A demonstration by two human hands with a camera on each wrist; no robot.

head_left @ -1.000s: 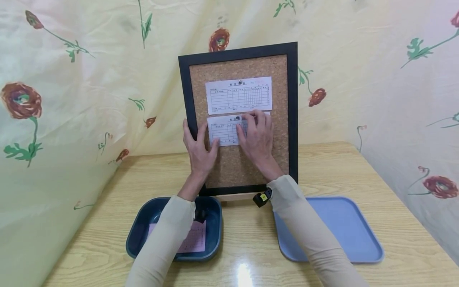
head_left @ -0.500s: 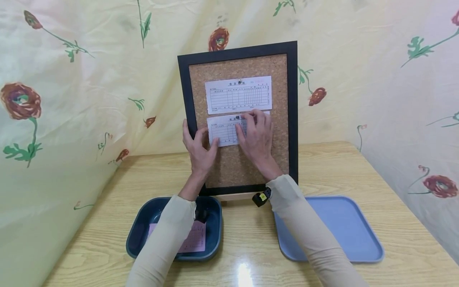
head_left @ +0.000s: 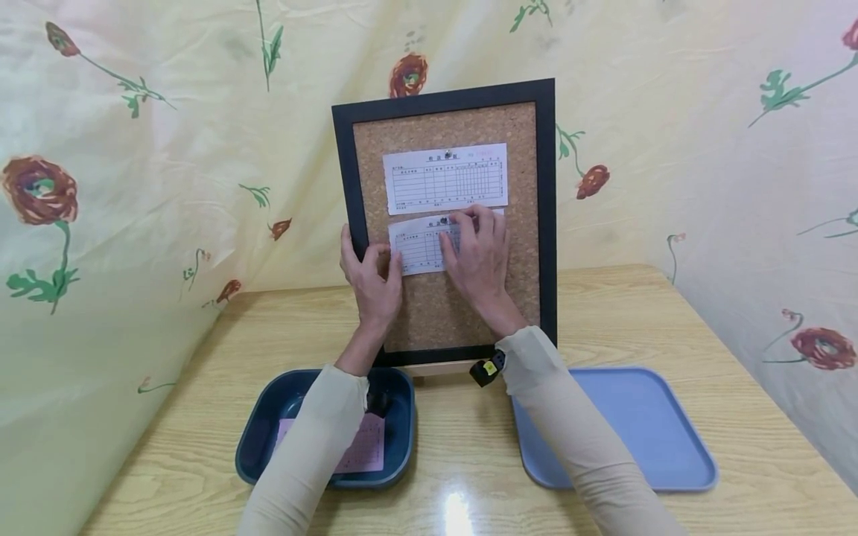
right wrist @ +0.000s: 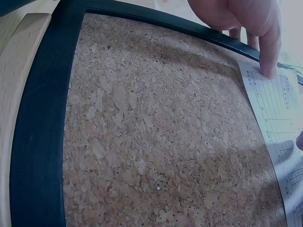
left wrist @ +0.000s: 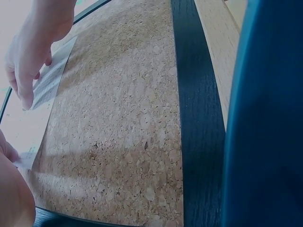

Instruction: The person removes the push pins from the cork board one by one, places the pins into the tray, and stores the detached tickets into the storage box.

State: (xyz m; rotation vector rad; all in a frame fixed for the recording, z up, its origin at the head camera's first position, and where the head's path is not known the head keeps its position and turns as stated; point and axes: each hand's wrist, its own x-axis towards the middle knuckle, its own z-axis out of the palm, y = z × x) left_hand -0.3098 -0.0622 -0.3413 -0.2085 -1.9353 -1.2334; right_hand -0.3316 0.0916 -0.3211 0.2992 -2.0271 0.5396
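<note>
A framed corkboard (head_left: 429, 316) stands upright on the table. One white printed slip (head_left: 429, 182) hangs near its upper middle with a dark metallic pin at the top. Just below is a second white slip (head_left: 414, 246), also with a pin (head_left: 444, 220) at its top. My left hand (head_left: 375, 290) is at that lower slip's left edge, index finger bent toward the thumb, pinching the edge. In the right wrist view the left thumb (right wrist: 269, 59) lies on the slip's end. My right hand (head_left: 482, 260) rests on the slip's right half, fingertips beside the pin, covering part of the print.
A dark blue bin (head_left: 405, 447) with pink paper (head_left: 365, 447) inside sits at front left, under the left forearm. A light blue tray (head_left: 637, 424) lies at front right, partly under the right sleeve. A floral cloth (head_left: 268, 149) hangs behind and around the table.
The left thumb has slid a little left to the lower slip's edge, and the left index finger has bent down toward it. The right hand stays in place.
</note>
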